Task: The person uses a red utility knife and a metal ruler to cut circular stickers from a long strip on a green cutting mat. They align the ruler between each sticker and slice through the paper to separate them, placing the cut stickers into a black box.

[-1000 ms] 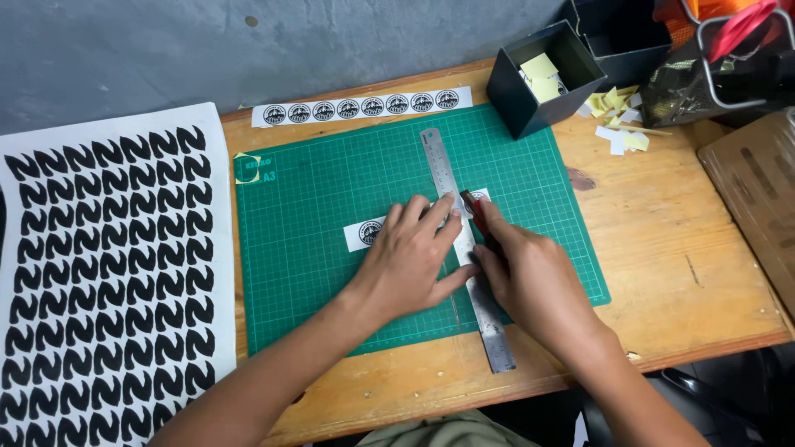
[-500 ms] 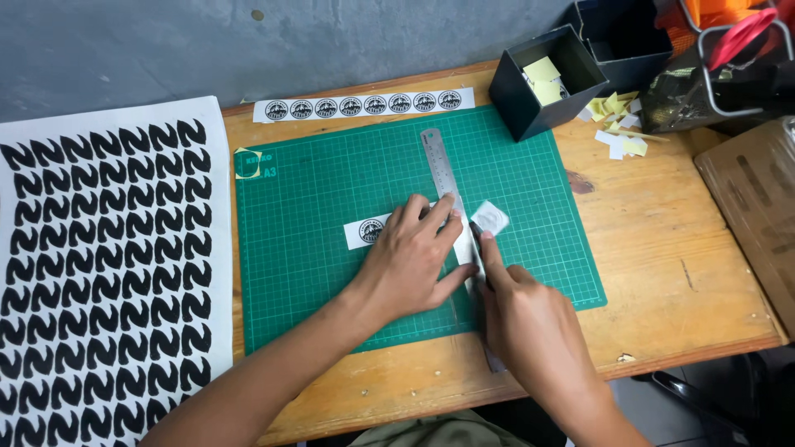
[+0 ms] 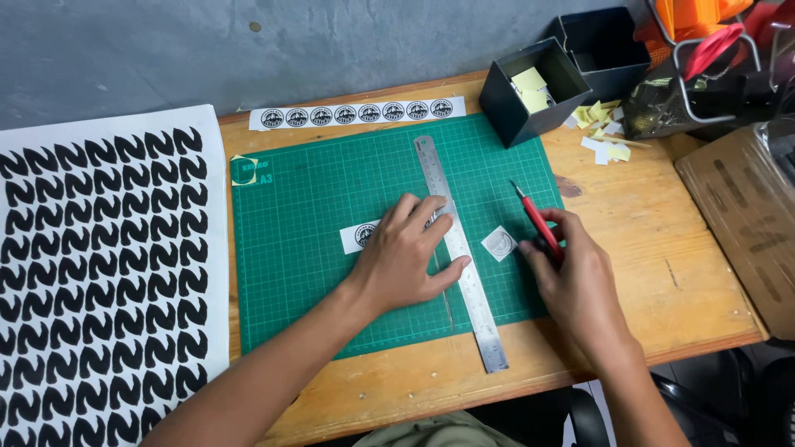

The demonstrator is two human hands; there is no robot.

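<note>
**Ruler pinned, knife held beside a cut sticker**

The steel ruler (image 3: 460,254) is pressed flat onto the green cutting mat (image 3: 315,207) by the left hand (image 3: 406,257), fingers spread across it and over a short sticker strip (image 3: 358,237). A red craft knife (image 3: 537,222) is pinched in the closed fingers of the right hand (image 3: 580,285), blade pointing away. A cut square sticker (image 3: 499,243) lies between ruler and knife on the mat, atop the wooden counter (image 3: 654,273).

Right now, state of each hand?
Left hand: open, pressed flat on the ruler and the sticker strip.
Right hand: closed on the red knife.
</note>
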